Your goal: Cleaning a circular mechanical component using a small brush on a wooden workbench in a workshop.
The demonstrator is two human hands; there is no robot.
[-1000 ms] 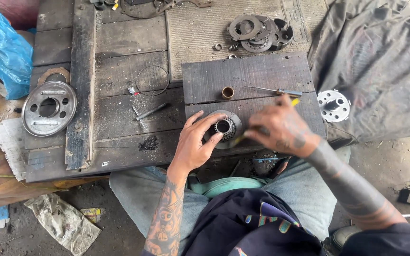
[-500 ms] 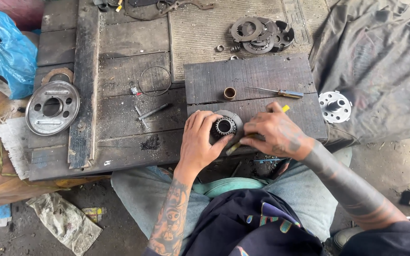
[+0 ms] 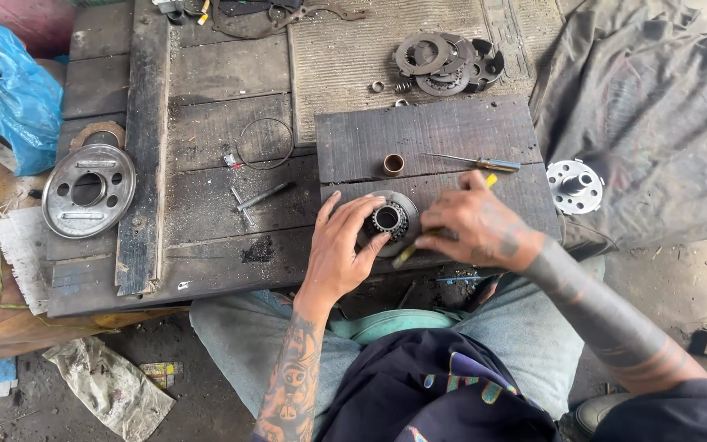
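Observation:
A round metal hub with a toothed centre (image 3: 388,218) lies on a dark wooden board (image 3: 427,139) in front of me. My left hand (image 3: 344,245) rests on the hub's left rim, fingers spread around it. My right hand (image 3: 472,225) sits just right of the hub and grips a yellow-handled tool (image 3: 407,254) whose ends stick out above and below the fist. A small brass bushing (image 3: 393,164) and a thin screwdriver (image 3: 472,161) lie on the board behind the hub.
A round grey pulley plate (image 3: 89,190) lies at the left, near a blue plastic bag (image 3: 10,94). Clutch plates and gears (image 3: 443,59) are piled at the back. A white flanged hub (image 3: 575,187) rests on dark cloth (image 3: 656,123) at the right. A wire ring (image 3: 265,143) and a bolt (image 3: 263,196) lie mid-bench.
My right hand has slid left and lower, closer to the hub, with the yellow-handled tool. My left hand has shifted slightly on the hub's rim.

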